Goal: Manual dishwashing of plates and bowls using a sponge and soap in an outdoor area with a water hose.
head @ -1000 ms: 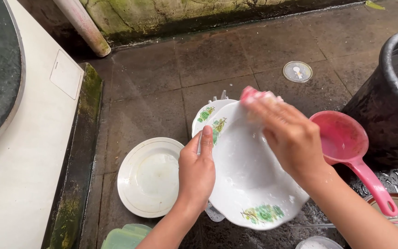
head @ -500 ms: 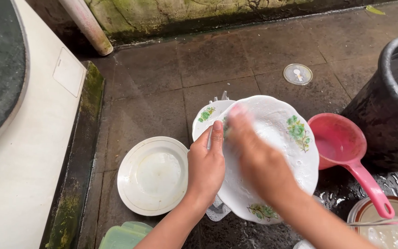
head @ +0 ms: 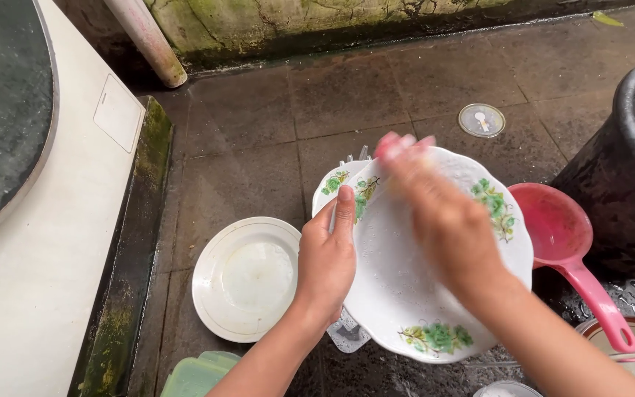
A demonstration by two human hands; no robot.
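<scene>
My left hand (head: 328,261) grips the left rim of a large white plate (head: 406,301) with green flower prints, tilted toward me over a wet tiled floor. My right hand (head: 442,217), blurred by motion, presses on the plate's soapy face near its top; something pink shows at its fingertips. Whether it holds a sponge I cannot tell clearly. A second flowered plate (head: 336,180) peeks out behind the held one.
A plain white plate (head: 244,276) lies on the floor to the left. A pink dipper (head: 564,235) rests to the right beside a large black bucket (head: 622,169). A round floor drain (head: 481,120) is farther back. A green lid (head: 196,375) is near the bottom edge.
My right hand has swept across the plate's face, down and back to the upper rim. The plate has turned a little in my left hand.
</scene>
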